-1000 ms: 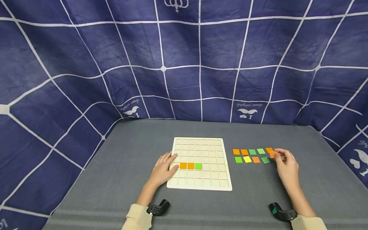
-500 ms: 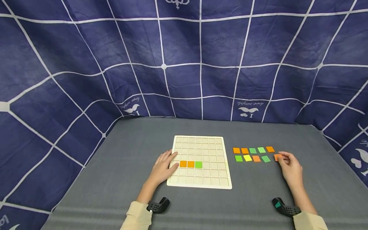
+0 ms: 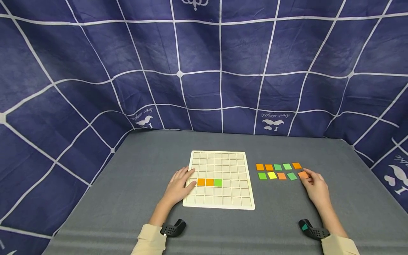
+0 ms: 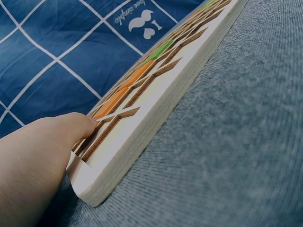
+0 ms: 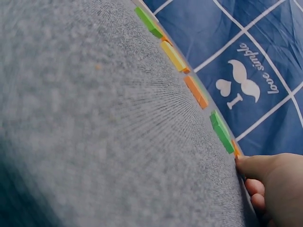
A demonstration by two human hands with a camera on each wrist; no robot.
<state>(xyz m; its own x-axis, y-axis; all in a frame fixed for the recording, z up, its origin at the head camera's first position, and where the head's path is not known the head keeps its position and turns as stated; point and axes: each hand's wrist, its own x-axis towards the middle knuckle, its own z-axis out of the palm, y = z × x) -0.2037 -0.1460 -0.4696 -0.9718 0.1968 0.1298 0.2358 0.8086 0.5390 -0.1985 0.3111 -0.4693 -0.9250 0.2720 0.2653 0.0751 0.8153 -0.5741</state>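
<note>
A cream wooden board (image 3: 236,191) with a grid of square recesses lies on the grey tabletop. Two orange tiles (image 3: 205,182) and a green tile (image 3: 218,182) sit side by side in one of its rows. My left hand (image 3: 177,187) rests on the board's left edge, its thumb (image 4: 80,126) near the corner in the left wrist view. To the right of the board, small coloured tiles lie in two rows. My right hand (image 3: 316,187) pinches an orange tile (image 3: 302,175) at the right end of the nearer row, beside a dark green tile (image 3: 291,176).
The nearer row also has a green tile (image 3: 262,176), a yellow tile (image 3: 272,175) and an orange tile (image 3: 282,176). Behind it, orange and green tiles end with an orange tile (image 3: 296,165). A blue white-lined cloth (image 3: 204,88) hangs behind the table (image 3: 153,152).
My right hand has drawn the orange tile away from the one behind it, out to the right, then back left to the nearer row's end. My left hand stays on the board.
</note>
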